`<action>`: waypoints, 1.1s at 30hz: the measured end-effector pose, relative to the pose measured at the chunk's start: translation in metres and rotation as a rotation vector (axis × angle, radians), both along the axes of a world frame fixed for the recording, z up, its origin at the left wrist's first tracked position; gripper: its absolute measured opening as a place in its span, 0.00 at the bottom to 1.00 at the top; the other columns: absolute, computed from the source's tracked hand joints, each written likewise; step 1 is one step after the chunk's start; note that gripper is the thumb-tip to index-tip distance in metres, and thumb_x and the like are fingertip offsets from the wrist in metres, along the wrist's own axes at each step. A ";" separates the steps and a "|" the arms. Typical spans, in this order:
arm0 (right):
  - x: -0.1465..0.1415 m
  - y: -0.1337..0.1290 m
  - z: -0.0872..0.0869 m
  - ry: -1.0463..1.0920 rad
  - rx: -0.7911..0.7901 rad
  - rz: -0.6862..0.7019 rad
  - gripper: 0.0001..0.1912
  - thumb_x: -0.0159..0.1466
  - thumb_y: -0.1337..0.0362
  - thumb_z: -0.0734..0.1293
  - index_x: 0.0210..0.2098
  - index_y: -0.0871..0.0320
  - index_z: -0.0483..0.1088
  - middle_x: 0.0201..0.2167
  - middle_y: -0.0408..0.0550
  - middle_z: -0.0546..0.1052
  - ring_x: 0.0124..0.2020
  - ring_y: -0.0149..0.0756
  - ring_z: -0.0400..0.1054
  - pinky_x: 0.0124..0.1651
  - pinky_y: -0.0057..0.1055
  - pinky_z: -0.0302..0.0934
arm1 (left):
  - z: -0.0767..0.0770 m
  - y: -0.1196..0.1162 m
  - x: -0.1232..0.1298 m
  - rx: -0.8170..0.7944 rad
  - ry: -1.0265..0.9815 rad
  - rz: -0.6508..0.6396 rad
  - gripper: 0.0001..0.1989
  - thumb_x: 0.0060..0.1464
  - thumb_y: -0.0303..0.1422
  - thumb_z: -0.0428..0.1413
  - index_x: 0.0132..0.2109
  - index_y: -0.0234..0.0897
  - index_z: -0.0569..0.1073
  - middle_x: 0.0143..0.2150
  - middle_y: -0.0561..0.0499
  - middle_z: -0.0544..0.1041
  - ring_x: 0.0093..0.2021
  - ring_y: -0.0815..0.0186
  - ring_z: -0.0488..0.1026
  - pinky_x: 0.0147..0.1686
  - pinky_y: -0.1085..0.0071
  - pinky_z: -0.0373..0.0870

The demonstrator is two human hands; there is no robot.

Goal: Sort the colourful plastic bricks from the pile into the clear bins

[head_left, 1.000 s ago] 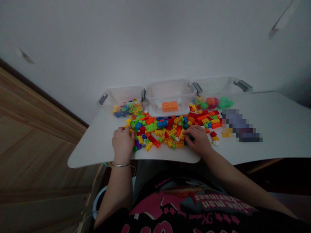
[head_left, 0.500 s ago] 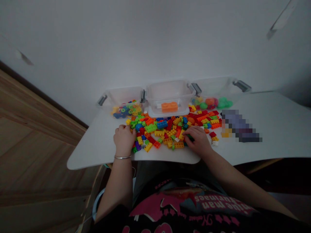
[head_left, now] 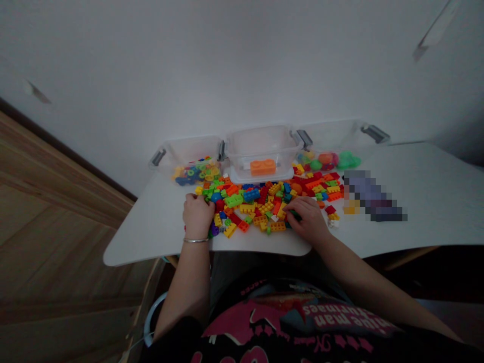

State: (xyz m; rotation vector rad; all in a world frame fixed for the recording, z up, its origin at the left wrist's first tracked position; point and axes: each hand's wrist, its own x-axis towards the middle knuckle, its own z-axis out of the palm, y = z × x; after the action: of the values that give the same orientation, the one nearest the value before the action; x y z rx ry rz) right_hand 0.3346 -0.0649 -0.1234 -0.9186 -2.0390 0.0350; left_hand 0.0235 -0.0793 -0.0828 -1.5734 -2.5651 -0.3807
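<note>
A loose heap of colourful toy building blocks covers the middle of the white table. My left hand, with a silver bangle at its wrist, rests at the heap's left edge. Its fingers are curled and closed downward, and what lies under them is hidden. Near the heap's right front, my right hand has its fingers pinched together around a dark green block, only partly visible. A yellow block lies against its fingertips. An orange block sits alone inside the clear middle box.
Behind the heap, a clear left box holds small mixed toy pieces. The clear right box contains rounded green and red toys. A blurred-out item lies right on the white table. Wooden furniture stands at the left.
My left hand has shifted slightly right, closer over the heap's left edge, with its fingers more tucked in. My right hand has stayed nearly still.
</note>
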 end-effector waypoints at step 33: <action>0.001 0.002 -0.001 -0.017 0.033 0.001 0.06 0.62 0.69 0.64 0.34 0.54 0.72 0.32 0.47 0.79 0.39 0.40 0.71 0.46 0.40 0.64 | 0.061 0.076 -0.039 0.762 -0.568 -0.276 0.14 0.50 0.31 0.56 0.45 0.37 0.67 0.44 0.46 0.78 0.45 0.65 0.76 0.43 0.70 0.73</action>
State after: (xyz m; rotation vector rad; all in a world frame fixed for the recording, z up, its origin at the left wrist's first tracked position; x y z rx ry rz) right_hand 0.3357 -0.0633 -0.1239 -0.9001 -2.0500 -0.0062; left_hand -0.0158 -0.0032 -0.0222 -1.6238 -2.0338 -1.7940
